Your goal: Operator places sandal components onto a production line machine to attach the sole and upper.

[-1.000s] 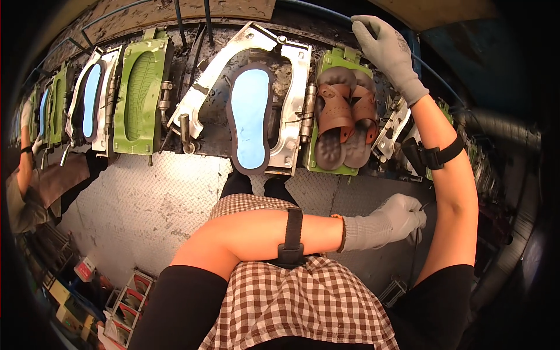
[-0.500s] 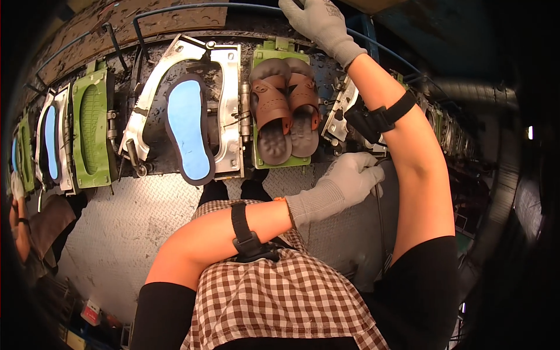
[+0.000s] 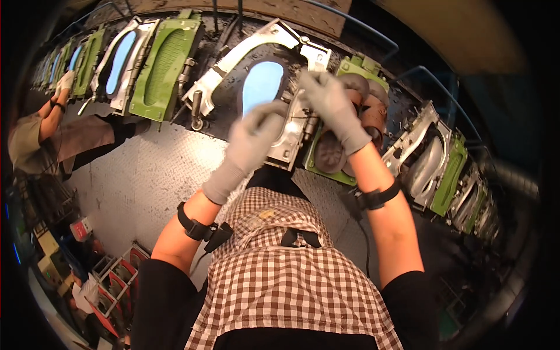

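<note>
My left hand (image 3: 255,140), in a grey knit glove, is blurred over the lower part of a blue-topped insole (image 3: 262,84) with a dark rim. Its fingers look curved, but any grip on the insole is hidden. The insole lies within an open silver metal mould frame (image 3: 286,146). Over the right side of that frame, my gloved right hand (image 3: 332,105) reaches leftward with its fingers apart and nothing visible in them. Partly behind its wrist, a pair of brown strap sandals (image 3: 373,116) rests on a green mould plate (image 3: 318,166).
More green mould halves (image 3: 163,67) and silver frames (image 3: 431,151) line the bench on both sides. Blue rails (image 3: 434,70) run behind. At the far left a co-worker's gloved hands (image 3: 65,81) are at another mould. A metal tread-plate floor (image 3: 157,157) lies below.
My view has swung right, shifting the moulds in the picture. My right hand has come down from the back rail, and my left hand has moved from right of the sandals to the blue insole.
</note>
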